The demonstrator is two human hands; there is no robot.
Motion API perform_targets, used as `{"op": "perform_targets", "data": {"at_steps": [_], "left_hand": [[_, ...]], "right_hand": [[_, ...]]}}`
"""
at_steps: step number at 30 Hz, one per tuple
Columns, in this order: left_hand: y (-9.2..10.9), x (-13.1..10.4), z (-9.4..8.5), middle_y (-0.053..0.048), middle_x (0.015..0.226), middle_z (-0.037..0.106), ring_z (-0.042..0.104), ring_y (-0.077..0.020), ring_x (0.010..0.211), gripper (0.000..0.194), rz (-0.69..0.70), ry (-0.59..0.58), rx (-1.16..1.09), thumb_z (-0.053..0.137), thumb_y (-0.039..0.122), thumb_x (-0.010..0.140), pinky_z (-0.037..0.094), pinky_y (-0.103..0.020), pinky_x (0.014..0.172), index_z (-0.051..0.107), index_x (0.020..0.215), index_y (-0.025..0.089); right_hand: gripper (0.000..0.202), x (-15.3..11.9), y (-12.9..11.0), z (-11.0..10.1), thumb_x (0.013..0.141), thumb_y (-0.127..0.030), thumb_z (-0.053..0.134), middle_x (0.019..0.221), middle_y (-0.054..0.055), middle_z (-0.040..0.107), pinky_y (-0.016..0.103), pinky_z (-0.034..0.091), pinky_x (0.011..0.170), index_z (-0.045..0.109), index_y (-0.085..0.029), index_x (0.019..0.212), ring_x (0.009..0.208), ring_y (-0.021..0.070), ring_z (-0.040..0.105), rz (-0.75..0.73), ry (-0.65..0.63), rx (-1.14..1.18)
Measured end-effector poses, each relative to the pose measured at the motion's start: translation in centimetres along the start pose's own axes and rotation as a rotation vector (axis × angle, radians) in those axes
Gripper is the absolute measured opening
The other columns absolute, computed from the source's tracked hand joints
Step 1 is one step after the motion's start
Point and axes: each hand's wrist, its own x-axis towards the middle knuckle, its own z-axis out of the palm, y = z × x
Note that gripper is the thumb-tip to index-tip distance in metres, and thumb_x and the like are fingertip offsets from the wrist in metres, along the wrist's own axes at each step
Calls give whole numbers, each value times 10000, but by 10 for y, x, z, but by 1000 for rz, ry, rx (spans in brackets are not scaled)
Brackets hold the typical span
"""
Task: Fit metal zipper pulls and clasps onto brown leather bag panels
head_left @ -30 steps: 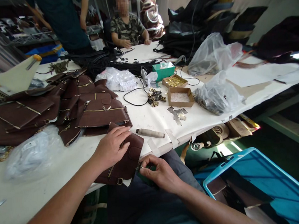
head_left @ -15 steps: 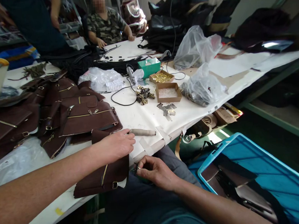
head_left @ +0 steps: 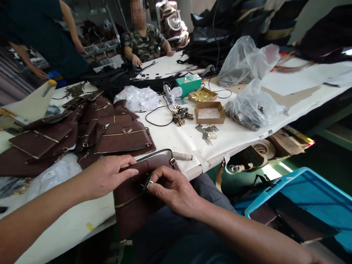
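No text, label or number is legible anywhere.

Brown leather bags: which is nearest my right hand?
The brown leather bag behind your right hand, with a black strap along its far edge; other bags lie piled farther away.

Wearer's hands (head_left: pixel 103 176) (head_left: pixel 177 191): I count two
Co-workers (head_left: pixel 43 40) (head_left: pixel 144 43): I see two
Open cardboard boxes (head_left: pixel 210 120) (head_left: pixel 194 99): two
Green box (head_left: pixel 188 89): one
Blue crate (head_left: pixel 342 198): one

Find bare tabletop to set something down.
Bare: white tabletop between brown bags and metal plates; a strip along the near edge bordering plates and plastic bag. Crowded: beyond the left hand, under piled bags; also around the metal parts and open box.
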Motion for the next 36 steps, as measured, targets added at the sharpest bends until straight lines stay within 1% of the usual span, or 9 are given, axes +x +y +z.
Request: {"op": "perform_targets", "data": {"at_steps": [3, 5, 8, 10, 15, 23, 27, 32, 36], "left_hand": [[-1, -23, 25, -2, 1153, 811, 738, -248, 1053, 339, -53, 34, -278, 627, 470, 956, 539, -320, 944, 749, 1206, 275], [-1, -32, 42, -8, 1248, 799, 737, -264, 1132, 396, -113, 35, -394, 694, 381, 893, 541, -348, 1017, 739, 1274, 282], [-1, -38, 60, -29, 1240, 809, 755, -282, 1119, 419, -181, 11, -524, 703, 335, 848, 578, -374, 988, 758, 1256, 257], [-2, -39, 66, -35, 1208, 820, 762, -288, 1093, 399, -187, 20, -513, 688, 334, 851, 594, -379, 957, 773, 1233, 250], [-4, -40, 68, -16, 1148, 830, 773, -269, 1012, 366, -153, 59, -393, 653, 309, 866, 596, -362, 922, 790, 1202, 266], [-2, -44, 78, 3, 924, 828, 769, -262, 859, 362, -182, 42, -522, 658, 348, 816, 624, -333, 783, 810, 1132, 255], [1, -45, 80, 11, 939, 827, 761, -250, 857, 360, -195, 44, -532, 648, 352, 820, 617, -321, 779, 808, 1129, 261], [5, -45, 80, 16, 1003, 839, 761, -236, 868, 427, -177, 50, -506, 634, 335, 845, 602, -300, 801, 792, 1237, 273], [7, -46, 81, 29, 1084, 837, 771, -223, 927, 441, -144, 30, -418, 586, 293, 895, 582, -278, 818, 769, 1296, 304]], "right_hand": [[207, 4, 8, 3, 984, -388, 717, 897, 8, 687, 285, 476, 757, 662, -206, 900, 818, 161, 604, -27, -3, -112], [191, 2, 15, 4, 982, -371, 711, 880, 2, 681, 287, 466, 749, 660, -211, 892, 805, 161, 603, -15, -16, -180], [172, -2, 22, 5, 987, -355, 697, 864, -3, 667, 290, 456, 740, 651, -217, 895, 796, 161, 594, -8, -44, -232], [164, -6, 24, 6, 985, -344, 694, 866, -4, 661, 291, 452, 733, 641, -218, 892, 793, 159, 589, -13, -50, -246], [166, -15, 30, 10, 984, -344, 682, 839, -7, 652, 281, 422, 669, 643, -216, 886, 746, 151, 568, 61, -44, -260], [214, -22, 36, 15, 979, -381, 684, 808, -5, 646, 270, 412, 640, 637, -204, 869, 717, 143, 542, 122, -11, -212], [229, -21, 36, 17, 983, -400, 684, 821, -2, 646, 270, 412, 640, 639, -202, 878, 720, 142, 536, 128, -23, -202], [245, -21, 38, 16, 989, -419, 683, 794, -12, 629, 264, 392, 611, 628, -205, 885, 688, 135, 507, 191, -25, -176], [238, -22, 36, 15, 995, -417, 677, 821, -7, 653, 267, 414, 644, 630, -207, 893, 713, 140, 533, 217, -48, -161]]}}
